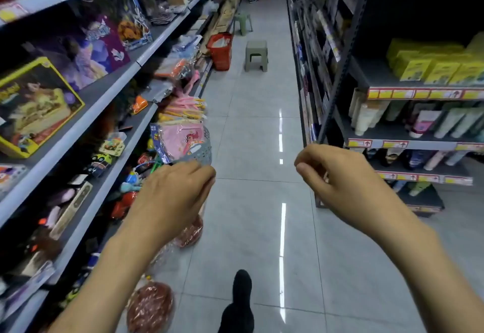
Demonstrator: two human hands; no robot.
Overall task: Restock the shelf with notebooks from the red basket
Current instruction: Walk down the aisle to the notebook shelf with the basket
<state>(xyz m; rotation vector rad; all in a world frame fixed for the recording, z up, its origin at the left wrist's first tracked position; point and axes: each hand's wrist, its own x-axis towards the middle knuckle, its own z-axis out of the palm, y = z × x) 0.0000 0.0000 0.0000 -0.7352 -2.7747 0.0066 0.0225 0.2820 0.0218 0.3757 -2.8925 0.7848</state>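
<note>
Hands out front over the tiled floor [251,214]: left hand [172,194] and right hand [337,178] both hang loosely curled, knuckles up, with nothing in either. Far down the aisle the red basket [220,51] stands on the floor against the left-side shelving [112,76], just beside a grey-green stool [256,55] and well apart from both hands; its contents are too blurred to tell. One black shoe [239,304] sits on the tiles between the forearms.
</note>
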